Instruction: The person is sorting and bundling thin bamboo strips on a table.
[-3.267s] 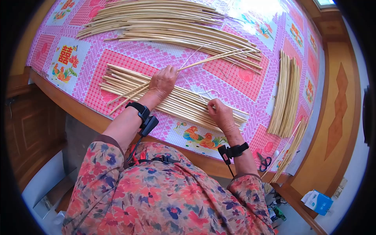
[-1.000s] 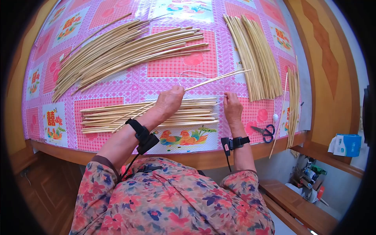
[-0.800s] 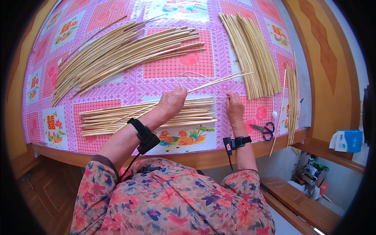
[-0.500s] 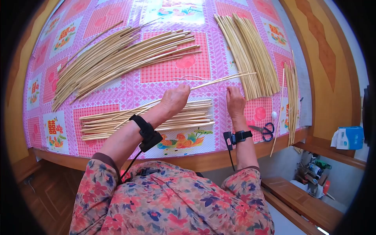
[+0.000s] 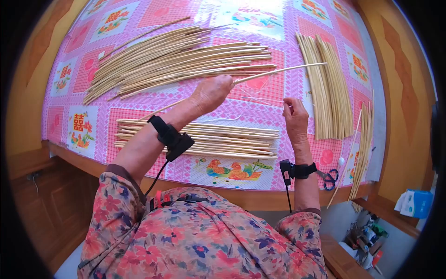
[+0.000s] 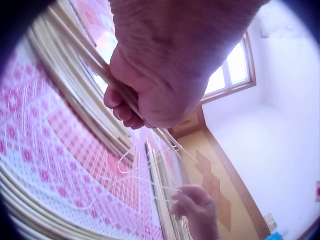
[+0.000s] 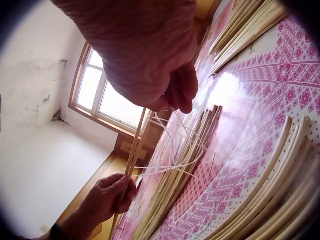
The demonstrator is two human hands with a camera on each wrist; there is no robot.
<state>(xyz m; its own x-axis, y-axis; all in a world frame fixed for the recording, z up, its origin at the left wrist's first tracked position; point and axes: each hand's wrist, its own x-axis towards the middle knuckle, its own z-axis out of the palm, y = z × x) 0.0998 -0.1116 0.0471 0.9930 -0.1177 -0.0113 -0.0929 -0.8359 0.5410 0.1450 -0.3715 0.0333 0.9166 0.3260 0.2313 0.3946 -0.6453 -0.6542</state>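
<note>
couple of thin sticks (image 5: 297, 67) slanting over the pink tablecloth (image 5: 153, 103) | left hand (image 5: 211, 94) curled right round them | right hand (image 5: 296, 116) well apart, pinching white string (image 7: 170, 169) | row of sticks (image 5: 200, 137) nearer the person, big pile (image 5: 186, 60) farther off | scissors (image 5: 326, 176) just beside the right wrist strap (image 5: 304, 170), lol

Downward head view; close wrist views; tablecloth (image 5: 267, 114) in all

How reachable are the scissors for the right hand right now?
Probably yes: the scissors lie beside the right forearm with nothing seen on top. The right hand pinches white string, though, so it would likely have to drop that first.
</note>
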